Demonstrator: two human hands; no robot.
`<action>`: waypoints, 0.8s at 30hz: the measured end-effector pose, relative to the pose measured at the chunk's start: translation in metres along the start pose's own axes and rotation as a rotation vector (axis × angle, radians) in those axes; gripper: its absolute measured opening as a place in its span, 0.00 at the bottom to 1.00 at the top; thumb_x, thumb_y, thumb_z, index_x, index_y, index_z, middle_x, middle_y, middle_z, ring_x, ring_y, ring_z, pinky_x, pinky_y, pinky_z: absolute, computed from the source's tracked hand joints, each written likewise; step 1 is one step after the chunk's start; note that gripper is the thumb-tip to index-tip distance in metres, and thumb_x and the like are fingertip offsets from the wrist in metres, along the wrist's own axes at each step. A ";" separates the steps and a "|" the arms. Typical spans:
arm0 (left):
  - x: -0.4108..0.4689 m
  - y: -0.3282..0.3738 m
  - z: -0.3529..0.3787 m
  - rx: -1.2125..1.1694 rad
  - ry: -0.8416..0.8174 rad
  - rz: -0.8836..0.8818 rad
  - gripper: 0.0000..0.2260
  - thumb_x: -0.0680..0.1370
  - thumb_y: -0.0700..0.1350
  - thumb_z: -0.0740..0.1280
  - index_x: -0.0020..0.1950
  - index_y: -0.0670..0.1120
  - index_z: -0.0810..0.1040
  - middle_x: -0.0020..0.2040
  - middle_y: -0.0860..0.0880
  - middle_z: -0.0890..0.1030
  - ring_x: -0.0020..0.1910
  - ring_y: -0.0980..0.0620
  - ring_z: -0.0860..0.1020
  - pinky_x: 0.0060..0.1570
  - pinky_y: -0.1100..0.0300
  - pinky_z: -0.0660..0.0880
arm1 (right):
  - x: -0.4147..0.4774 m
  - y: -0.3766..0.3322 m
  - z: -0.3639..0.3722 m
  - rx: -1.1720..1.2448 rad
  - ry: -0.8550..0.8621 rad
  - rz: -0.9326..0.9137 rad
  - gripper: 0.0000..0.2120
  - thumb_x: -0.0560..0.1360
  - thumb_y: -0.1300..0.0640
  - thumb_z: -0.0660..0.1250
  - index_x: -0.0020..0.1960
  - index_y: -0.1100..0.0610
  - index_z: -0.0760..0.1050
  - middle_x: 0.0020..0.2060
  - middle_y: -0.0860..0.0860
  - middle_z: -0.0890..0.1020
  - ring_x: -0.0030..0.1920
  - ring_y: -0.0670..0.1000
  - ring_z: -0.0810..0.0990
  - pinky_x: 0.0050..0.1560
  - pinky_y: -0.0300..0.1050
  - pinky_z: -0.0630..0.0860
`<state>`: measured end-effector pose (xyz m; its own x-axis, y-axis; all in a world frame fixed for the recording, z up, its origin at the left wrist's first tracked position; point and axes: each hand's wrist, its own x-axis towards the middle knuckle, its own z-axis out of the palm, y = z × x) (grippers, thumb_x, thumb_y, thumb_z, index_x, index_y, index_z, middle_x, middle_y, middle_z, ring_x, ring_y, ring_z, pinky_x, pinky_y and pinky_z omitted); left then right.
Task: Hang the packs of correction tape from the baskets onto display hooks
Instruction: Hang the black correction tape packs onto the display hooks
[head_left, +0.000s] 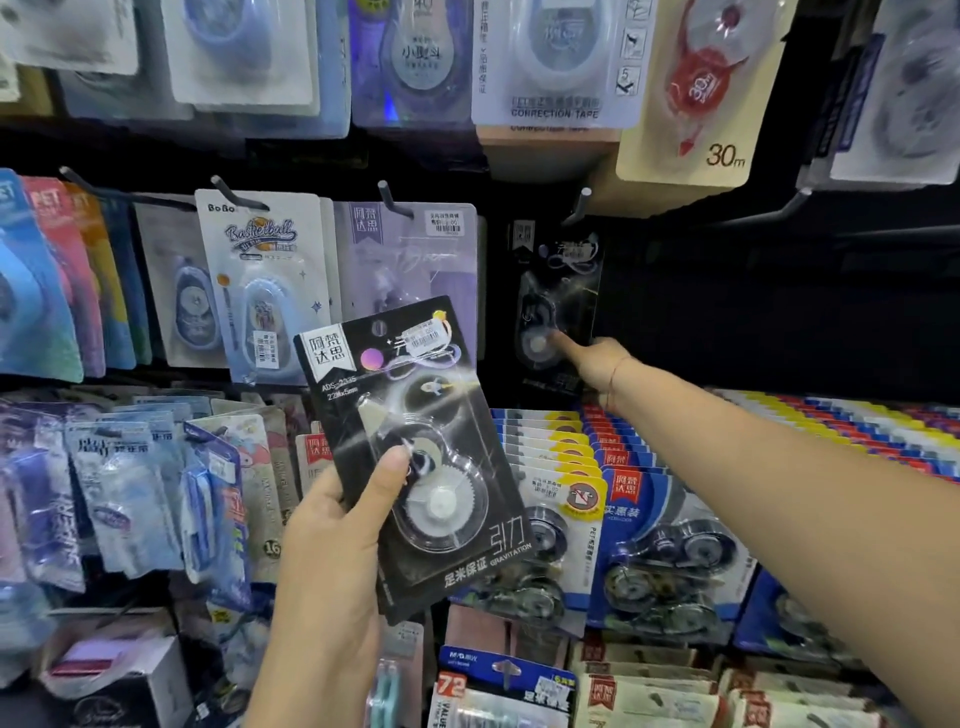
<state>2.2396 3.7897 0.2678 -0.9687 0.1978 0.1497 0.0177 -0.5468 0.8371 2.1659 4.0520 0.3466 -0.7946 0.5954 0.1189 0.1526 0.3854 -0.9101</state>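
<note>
Head view: left grip (332, 525) holds black pack (415, 447); right grip (597, 364) touches hung pack (558, 291).

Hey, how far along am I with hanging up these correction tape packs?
Done: the hung black pack sits on its hook, and hooks to its left are stocked. In hand: your left hand grips a matching held pack; your right hand touches the hung one with a fingertip. Left: that pack is not yet hooked, and many loose packs lie in rows below.
</note>
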 end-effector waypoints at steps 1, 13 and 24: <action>0.000 0.000 0.001 0.001 -0.005 -0.002 0.18 0.70 0.48 0.71 0.57 0.44 0.81 0.48 0.41 0.86 0.43 0.43 0.86 0.33 0.52 0.82 | 0.001 0.001 -0.001 -0.001 0.009 0.005 0.39 0.77 0.40 0.64 0.75 0.66 0.58 0.69 0.61 0.70 0.68 0.61 0.70 0.63 0.51 0.70; -0.018 -0.004 0.034 0.048 -0.130 0.039 0.16 0.69 0.47 0.71 0.55 0.43 0.82 0.49 0.42 0.86 0.46 0.43 0.85 0.44 0.50 0.83 | -0.180 0.007 -0.029 0.190 -0.334 -0.352 0.19 0.72 0.48 0.69 0.60 0.51 0.73 0.51 0.47 0.84 0.50 0.42 0.83 0.51 0.34 0.79; 0.017 -0.040 0.023 1.016 -0.171 0.564 0.30 0.73 0.72 0.50 0.72 0.62 0.66 0.73 0.63 0.66 0.76 0.63 0.56 0.77 0.54 0.56 | -0.175 -0.025 -0.075 0.297 0.026 -0.599 0.08 0.73 0.57 0.71 0.52 0.53 0.79 0.47 0.49 0.86 0.49 0.48 0.84 0.49 0.43 0.79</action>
<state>2.2281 3.8335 0.2494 -0.7159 0.2843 0.6377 0.6982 0.2933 0.6530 2.3453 3.9905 0.3780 -0.6768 0.3572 0.6437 -0.4819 0.4460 -0.7542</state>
